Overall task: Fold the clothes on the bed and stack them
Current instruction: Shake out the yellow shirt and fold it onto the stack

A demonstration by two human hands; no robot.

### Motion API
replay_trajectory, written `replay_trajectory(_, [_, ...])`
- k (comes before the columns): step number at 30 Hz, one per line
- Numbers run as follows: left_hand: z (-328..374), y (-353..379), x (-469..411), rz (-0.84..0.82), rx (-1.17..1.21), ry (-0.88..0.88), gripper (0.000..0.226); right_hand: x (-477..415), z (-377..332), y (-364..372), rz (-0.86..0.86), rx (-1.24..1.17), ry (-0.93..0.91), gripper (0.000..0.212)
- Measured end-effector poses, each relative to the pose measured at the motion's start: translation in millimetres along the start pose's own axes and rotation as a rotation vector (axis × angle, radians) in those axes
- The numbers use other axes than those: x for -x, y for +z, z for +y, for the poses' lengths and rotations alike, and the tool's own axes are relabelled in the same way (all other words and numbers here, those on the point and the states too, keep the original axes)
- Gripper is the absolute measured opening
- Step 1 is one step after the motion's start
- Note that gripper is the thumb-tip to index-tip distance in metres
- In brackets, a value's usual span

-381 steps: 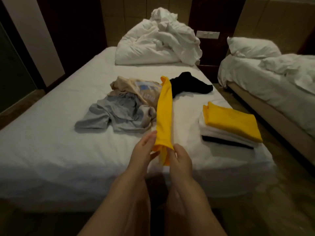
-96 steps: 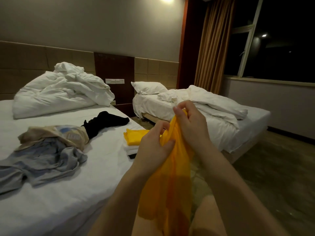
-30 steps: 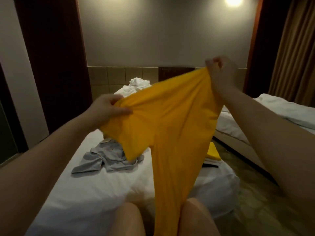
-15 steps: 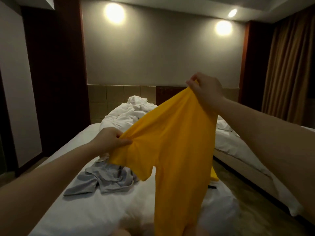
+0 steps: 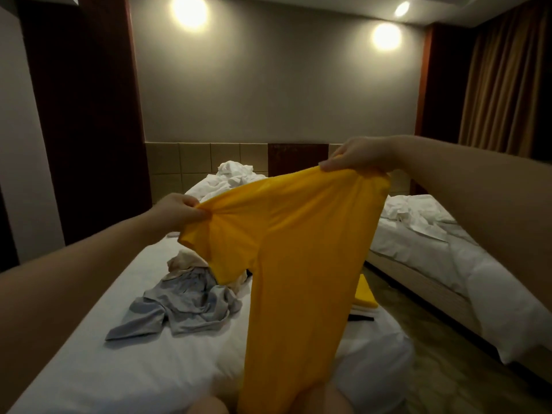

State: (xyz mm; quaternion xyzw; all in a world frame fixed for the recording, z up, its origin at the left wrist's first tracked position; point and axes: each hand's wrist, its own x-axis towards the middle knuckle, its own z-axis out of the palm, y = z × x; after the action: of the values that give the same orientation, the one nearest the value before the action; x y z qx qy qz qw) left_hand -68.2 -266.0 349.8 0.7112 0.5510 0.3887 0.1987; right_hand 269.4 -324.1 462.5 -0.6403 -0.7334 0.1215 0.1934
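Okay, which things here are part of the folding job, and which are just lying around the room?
Job: yellow shirt, gripped by left hand and right hand; grey garment; beige garment; folded stack; near bed.
Lying about: white duvet; second bed; curtain.

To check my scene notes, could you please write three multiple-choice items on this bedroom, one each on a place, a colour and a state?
1. Where is the crumpled grey garment? A) on the bed B) on the floor C) on a chair
2. What colour tops the folded stack? A) red B) yellow C) green
3. The yellow T-shirt is: A) folded B) spread flat C) held up
Answers: 1A, it lies on the bed; 2B, a yellow edge shows; 3C, left hand and right hand grip it aloft.
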Motion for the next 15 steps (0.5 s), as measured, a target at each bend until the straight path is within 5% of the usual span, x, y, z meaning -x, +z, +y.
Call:
replay_trajectory(6, [-14.3, 5.3, 4.6, -0.151, -0.066, -0.115, 0.043, 3.6, 12.8, 9.9, -0.098, 0.025, 0.089, 0.043])
replay_trajectory(10, [-15.8, 12.5, 1.1, -0.072, -0.095, -0.083, 0.039, 1.7, 26.2, 11.2, -0.026, -0.050, 0.114, 0.038])
replay_trajectory(15, [-15.4, 15.5, -5.3, 0.091, -0.118, -0.038, 0.040, -6.2, 35.5, 17.8, 0.392, -0.280, -0.116, 0.025])
